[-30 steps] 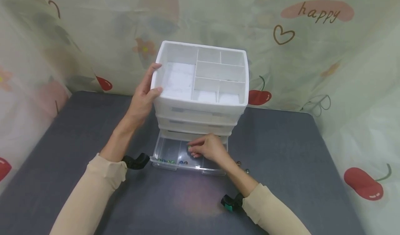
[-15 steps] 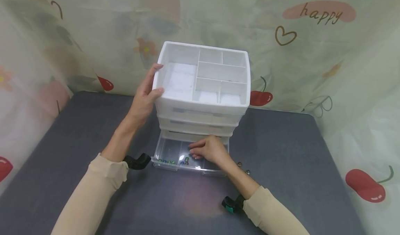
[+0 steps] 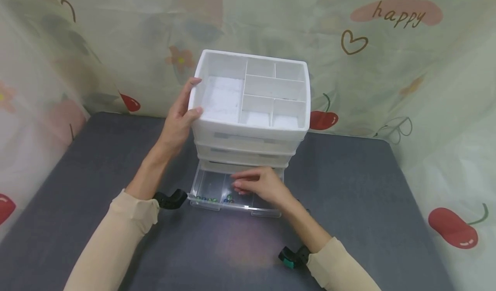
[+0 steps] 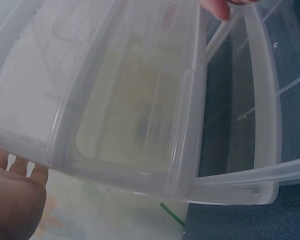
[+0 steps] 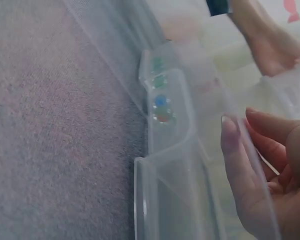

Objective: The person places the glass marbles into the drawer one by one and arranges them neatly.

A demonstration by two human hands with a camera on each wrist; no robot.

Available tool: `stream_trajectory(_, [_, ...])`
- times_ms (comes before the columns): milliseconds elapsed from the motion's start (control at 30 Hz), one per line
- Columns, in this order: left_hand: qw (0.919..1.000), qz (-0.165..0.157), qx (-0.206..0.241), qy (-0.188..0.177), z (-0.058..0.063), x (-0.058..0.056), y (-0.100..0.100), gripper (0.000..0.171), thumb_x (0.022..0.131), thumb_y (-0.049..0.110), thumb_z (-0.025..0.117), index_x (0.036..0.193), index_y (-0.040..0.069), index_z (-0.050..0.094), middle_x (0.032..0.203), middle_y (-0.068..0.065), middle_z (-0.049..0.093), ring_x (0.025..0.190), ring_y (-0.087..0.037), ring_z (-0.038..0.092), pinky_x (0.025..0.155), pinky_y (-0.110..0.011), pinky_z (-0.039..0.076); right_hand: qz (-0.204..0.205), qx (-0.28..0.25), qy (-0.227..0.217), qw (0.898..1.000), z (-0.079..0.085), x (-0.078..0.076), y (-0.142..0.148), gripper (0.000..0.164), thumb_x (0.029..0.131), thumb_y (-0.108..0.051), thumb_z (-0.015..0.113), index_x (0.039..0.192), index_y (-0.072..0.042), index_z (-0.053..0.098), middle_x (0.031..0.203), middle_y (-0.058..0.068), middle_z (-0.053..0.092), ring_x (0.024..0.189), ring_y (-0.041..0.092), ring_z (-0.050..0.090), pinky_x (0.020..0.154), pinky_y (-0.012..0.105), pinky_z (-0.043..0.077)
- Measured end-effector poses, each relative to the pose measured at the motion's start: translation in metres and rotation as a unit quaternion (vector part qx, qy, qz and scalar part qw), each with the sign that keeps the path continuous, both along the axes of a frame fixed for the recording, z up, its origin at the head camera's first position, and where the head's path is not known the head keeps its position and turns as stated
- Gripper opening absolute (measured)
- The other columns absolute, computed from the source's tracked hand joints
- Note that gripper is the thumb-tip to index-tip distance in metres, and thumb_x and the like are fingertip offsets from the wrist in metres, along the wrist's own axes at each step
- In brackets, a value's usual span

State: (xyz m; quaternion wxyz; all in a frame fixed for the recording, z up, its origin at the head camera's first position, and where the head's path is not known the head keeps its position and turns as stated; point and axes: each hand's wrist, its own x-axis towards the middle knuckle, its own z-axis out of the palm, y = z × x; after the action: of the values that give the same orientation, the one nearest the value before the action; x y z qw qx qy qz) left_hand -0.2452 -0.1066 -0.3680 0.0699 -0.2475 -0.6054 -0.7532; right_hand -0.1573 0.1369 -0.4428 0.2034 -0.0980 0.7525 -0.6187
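Note:
A white drawer cabinet (image 3: 248, 129) stands at the table's middle, its clear bottom drawer (image 3: 209, 183) pulled out. My left hand (image 3: 174, 121) holds the cabinet's upper left side, thumb and a finger at the top rim. Over the drawer's middle section hovers my right hand (image 3: 265, 185), its fingers loosely bent with nothing visible between them. A small cluster of glass marbles (image 3: 228, 199) lies near the front of that section, and several green and blue marbles (image 3: 205, 199) line the front of the left one. Through the drawer front, the right wrist view shows a blue marble (image 5: 161, 101).
A divided white tray (image 3: 273, 88) forms the cabinet's top. On the dark grey table (image 3: 348, 196), a marble (image 3: 308, 211) shows beside my right forearm. A printed curtain (image 3: 263, 20) hangs behind.
A green marble that was between my right fingers has dropped into the drawer's middle section beside the others. The right hand has since shifted slightly. My left hand keeps its hold.

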Motion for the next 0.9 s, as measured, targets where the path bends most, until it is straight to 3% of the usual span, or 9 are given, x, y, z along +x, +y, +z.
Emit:
stream_trajectory(200, [1.0, 0.002, 0.003, 0.005, 0.0, 0.0, 0.001, 0.058, 0.09, 0.0, 0.048, 0.145, 0.017, 0.044, 0.15, -0.015, 0.035, 0.119, -0.022, 0.04, 0.092, -0.033, 0.038, 0.013, -0.037, 0.027, 0.999, 0.006, 0.007, 0.015, 0.033, 0.091, -0.005, 0.07, 0.12, 0.008, 0.067, 0.108, 0.023, 0.071, 0.096, 0.031, 0.07, 0.082, 0.041, 0.055])
stream_trajectory(533, [1.0, -0.005, 0.006, 0.0, 0.001, -0.001, 0.003, 0.058, 0.09, 0.0, 0.048, 0.145, 0.017, 0.043, 0.153, -0.017, 0.032, 0.122, -0.022, 0.038, 0.094, -0.033, 0.037, -0.035, -0.043, 0.035, 0.998, 0.015, 0.022, 0.047, 0.031, 0.09, -0.005, 0.071, 0.119, 0.005, 0.068, 0.109, 0.019, 0.072, 0.097, 0.033, 0.07, 0.084, 0.047, 0.053])
stream_trajectory(733, [0.9995, -0.02, 0.011, -0.021, 0.005, 0.001, 0.002, 0.064, 0.092, -0.005, 0.047, 0.151, 0.017, 0.038, 0.158, -0.009, 0.028, 0.127, -0.022, 0.035, 0.096, -0.031, 0.037, -0.063, -0.04, 0.031, 0.997, 0.018, 0.029, 0.065, 0.033, 0.09, -0.007, 0.071, 0.12, 0.007, 0.067, 0.108, 0.018, 0.072, 0.098, 0.044, 0.067, 0.085, 0.049, 0.053])
stream_trajectory(900, [0.9993, -0.03, 0.004, -0.021, 0.008, 0.003, 0.0, 0.073, 0.093, -0.008, 0.046, 0.158, 0.017, 0.027, 0.162, 0.002, 0.022, 0.134, -0.02, 0.03, 0.099, -0.029, 0.035, -0.077, -0.027, 0.035, 0.996, 0.021, 0.034, 0.079, 0.033, 0.092, -0.01, 0.07, 0.12, 0.006, 0.067, 0.111, 0.02, 0.071, 0.097, 0.038, 0.069, 0.085, 0.047, 0.053])
